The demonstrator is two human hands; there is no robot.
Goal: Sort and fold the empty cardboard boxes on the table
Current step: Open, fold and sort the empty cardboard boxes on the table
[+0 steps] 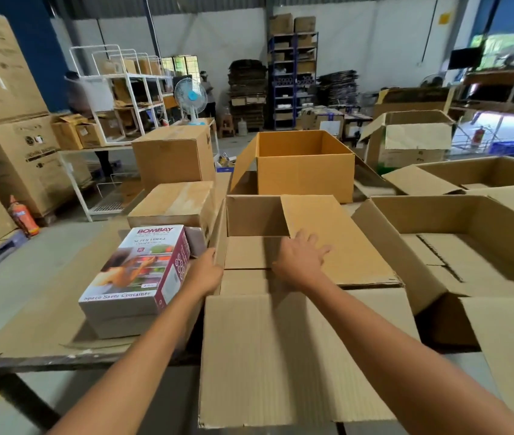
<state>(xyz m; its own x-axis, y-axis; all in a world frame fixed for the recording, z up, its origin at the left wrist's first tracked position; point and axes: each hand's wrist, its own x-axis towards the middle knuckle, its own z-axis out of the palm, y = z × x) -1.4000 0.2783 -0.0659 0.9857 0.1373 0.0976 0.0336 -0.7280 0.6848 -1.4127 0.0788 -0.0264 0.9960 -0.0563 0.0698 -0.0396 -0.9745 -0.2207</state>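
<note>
Obs, head view. Work item: centre box (pixel 249 255), open-topped, on table (pixel 45 359) directly in front of person. It sits btwn printed carton (pixel 136 271) on L and big open box (pixel 469 246) on R, close to both; contact can't be told.

L hand (pixel 207 271): at box's L flap (pixel 219 237), which stands upright. Thumb on near side. Fingers appear curled over flap edge, tips hidden behind cardboard, so the grip is judged, not fully seen. Prob. purpose: steady box and keep this flap out of the way.

R hand (pixel 301 262): fingers straight and spread apart, palm down on R flap (pixel 337 246), which lies folded inward across the opening. Flat press, no pinch, which suits pushing a panel down along its crease.

Near flap (pixel 281 356) hangs over table edge twd person. Far flap (pixel 255 215) stands up.

Judgement: flap-folding step on this box, early in task. Orange box (pixel 306 177) behind also open, not yet handled. Next prob. L flap in. Risk: box slides into printed carton.
</note>
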